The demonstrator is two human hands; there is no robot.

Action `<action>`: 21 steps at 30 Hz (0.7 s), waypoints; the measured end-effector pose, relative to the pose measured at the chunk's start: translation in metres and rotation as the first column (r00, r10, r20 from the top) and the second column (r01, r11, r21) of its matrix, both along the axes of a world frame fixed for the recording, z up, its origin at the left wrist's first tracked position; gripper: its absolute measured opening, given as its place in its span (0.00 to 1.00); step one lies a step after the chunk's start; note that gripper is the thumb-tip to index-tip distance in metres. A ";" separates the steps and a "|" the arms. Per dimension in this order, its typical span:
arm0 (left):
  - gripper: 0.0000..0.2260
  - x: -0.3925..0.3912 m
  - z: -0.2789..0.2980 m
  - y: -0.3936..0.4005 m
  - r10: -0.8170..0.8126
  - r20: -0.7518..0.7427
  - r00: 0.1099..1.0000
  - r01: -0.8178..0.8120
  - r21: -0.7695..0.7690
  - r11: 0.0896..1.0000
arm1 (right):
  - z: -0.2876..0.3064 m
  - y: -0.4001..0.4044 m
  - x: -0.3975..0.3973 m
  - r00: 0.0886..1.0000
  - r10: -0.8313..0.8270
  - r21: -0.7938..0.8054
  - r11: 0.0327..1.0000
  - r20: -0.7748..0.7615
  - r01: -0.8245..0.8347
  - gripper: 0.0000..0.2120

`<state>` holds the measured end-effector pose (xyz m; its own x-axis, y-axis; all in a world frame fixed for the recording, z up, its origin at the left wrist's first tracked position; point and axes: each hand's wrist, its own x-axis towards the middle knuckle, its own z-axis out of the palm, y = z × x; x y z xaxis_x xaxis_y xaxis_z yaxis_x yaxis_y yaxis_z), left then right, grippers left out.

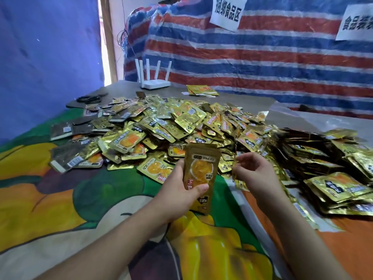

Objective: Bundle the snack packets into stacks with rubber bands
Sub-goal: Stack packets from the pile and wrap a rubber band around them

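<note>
- Two bare hands work over the table, just apart from each other.
- Left hand (177,186): fingers curled behind a small upright stack of gold foil snack packets (199,174), thumb pressed across the front near the lower end; top packet shows an orange food print. Stack is lifted off the cloth, slightly tilted.
- Right hand (250,172): fingers loosely bent, thumb and forefinger tips close together at the edge of a thin gold packet (234,170) seen edge-on; looks like a light pinch, but can't tell for sure.
- Behind both hands: big loose heap of gold foil packets (171,126) spread across the mid table, some dark-backed ones at its left side.
- To the right: rows of stacked gold packets (333,178) lying tight together.
- Under it all: colourful printed cloth w/ green, orange & yellow shapes (80,199).
- Far left edge of table: dark rubber bands in a small clump (88,99).
- Far back: white router w/ upright antennas (155,77), and a red-white-blue striped tarp (262,63) w/ two white paper signs.
</note>
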<state>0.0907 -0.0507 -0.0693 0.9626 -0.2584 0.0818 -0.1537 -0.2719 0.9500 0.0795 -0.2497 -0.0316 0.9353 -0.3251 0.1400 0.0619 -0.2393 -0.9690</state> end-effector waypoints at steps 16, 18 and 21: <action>0.18 0.001 0.001 0.001 0.000 0.014 1.000 0.000 -0.031 1.000 | -0.002 -0.014 0.005 0.933 0.210 0.285 0.950 -0.292 -0.125 0.10; 0.19 0.001 0.002 0.001 0.001 0.013 1.000 -0.001 -0.028 1.000 | -0.001 -0.014 0.005 0.921 0.262 0.413 0.902 -0.288 -0.128 0.10; 0.19 0.001 0.002 0.001 -0.001 0.018 1.000 0.002 -0.028 1.000 | 0.003 -0.013 0.004 0.901 0.324 0.528 0.839 -0.287 -0.134 0.09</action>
<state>0.0921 -0.0499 -0.0676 0.9605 -0.2570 0.1065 -0.1713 -0.2448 0.9543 0.0839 -0.2625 -0.0291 0.9443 -0.0305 -0.3277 -0.3109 0.2434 -0.9187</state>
